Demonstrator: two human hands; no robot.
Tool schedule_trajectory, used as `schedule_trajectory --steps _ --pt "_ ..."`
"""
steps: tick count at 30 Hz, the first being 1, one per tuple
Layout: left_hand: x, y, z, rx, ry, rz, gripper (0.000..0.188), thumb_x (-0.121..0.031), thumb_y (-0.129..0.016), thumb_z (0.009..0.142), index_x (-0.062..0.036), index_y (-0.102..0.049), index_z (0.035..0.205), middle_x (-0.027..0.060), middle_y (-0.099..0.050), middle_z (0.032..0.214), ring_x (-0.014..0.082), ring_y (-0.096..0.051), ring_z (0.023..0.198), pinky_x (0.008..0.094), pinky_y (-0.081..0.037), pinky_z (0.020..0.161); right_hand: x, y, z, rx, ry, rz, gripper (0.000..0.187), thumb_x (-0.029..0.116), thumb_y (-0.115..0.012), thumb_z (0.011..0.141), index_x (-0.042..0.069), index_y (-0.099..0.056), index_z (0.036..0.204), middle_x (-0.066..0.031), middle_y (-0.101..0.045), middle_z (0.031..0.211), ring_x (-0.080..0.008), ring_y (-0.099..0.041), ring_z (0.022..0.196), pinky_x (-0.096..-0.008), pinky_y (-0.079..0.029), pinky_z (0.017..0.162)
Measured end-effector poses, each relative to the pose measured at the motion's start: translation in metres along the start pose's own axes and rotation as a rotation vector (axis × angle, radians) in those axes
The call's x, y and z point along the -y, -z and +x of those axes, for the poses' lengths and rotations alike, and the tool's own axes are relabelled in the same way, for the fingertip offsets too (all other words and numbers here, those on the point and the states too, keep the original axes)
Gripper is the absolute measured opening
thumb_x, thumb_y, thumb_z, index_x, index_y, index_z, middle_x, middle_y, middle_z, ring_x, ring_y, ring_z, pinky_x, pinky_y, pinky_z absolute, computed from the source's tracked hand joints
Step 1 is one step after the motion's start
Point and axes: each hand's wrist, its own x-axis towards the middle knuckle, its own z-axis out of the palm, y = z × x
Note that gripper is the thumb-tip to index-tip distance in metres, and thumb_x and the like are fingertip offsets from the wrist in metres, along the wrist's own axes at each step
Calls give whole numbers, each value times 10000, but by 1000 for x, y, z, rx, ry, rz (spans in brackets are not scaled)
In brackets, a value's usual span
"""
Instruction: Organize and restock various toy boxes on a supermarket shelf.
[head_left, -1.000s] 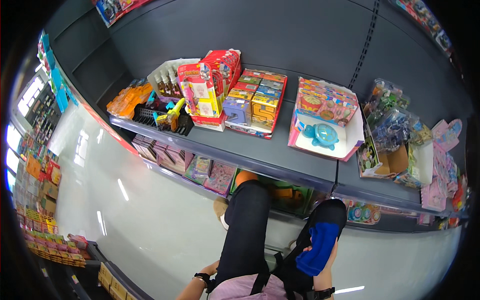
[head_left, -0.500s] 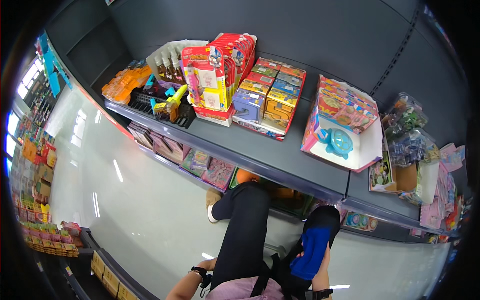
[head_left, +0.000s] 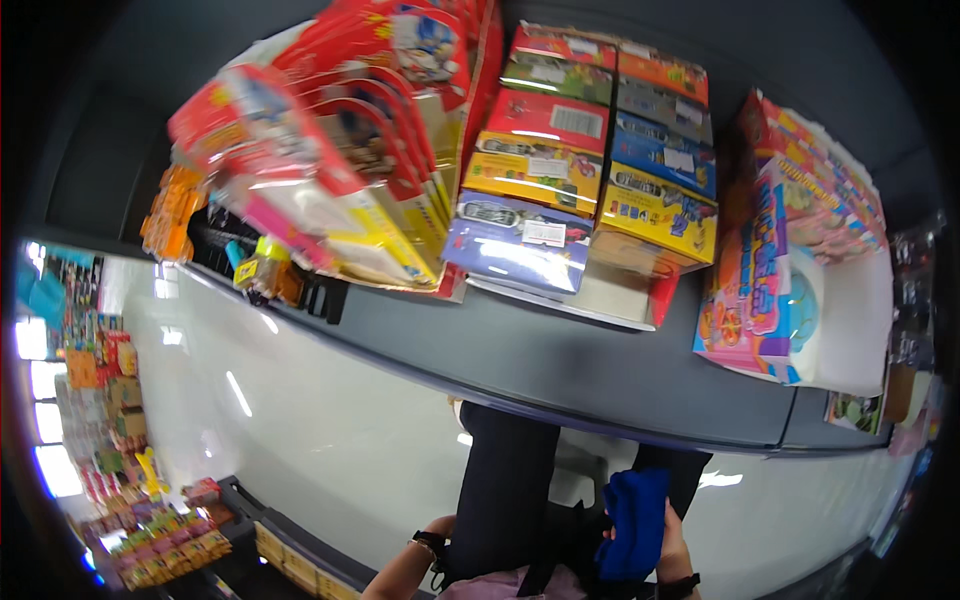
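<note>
My right hand [head_left: 673, 545] is closed around a folded blue cloth [head_left: 634, 520], held low in front of my right thigh. The thumb and palm show along the cloth's right side; the other fingers are mostly behind it. My left hand [head_left: 440, 526] hangs beside my left thigh, with its fingers hidden by the dark trouser leg. Ahead of both hands, the grey shelf [head_left: 540, 355] carries small toy-car boxes [head_left: 525, 240] stacked in two columns in an open tray. To their left lean red and yellow carded packs [head_left: 330, 190], slightly blurred.
A colourful open display box [head_left: 745, 280] with a turquoise toy [head_left: 803, 300] stands at the right. Orange toys [head_left: 172, 215] and a black basket [head_left: 320, 300] are at the shelf's left end. Across the pale floor [head_left: 330, 440] is another stocked rack [head_left: 165, 540].
My view has moved closer to the shelf, so the boxes and carded packs look larger. The carded packs now lean over more. My right hand still grips the blue cloth.
</note>
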Motion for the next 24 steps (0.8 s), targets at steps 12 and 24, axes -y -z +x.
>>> schedule_trajectory --steps 12,24 --pt "4 99 -26 -49 23 252 612 -381 -671 871 -25 -534 1351 143 -627 1293 265 -581 1176 386 -458 988 -58 -32 54 42 155 197 660 536 -402 1000 61 -408 1458 -175 -561 1343 -338 -613 1133 -486 -486 995" --pt "59 103 -12 -109 -194 428 607 -378 -675 869 -27 -539 1345 145 -633 1281 266 -587 1162 388 -463 979 -86 -16 22 176 277 72 663 543 -408 981 68 -432 1443 -206 -570 1316 -392 -647 1014 -498 -526 904"
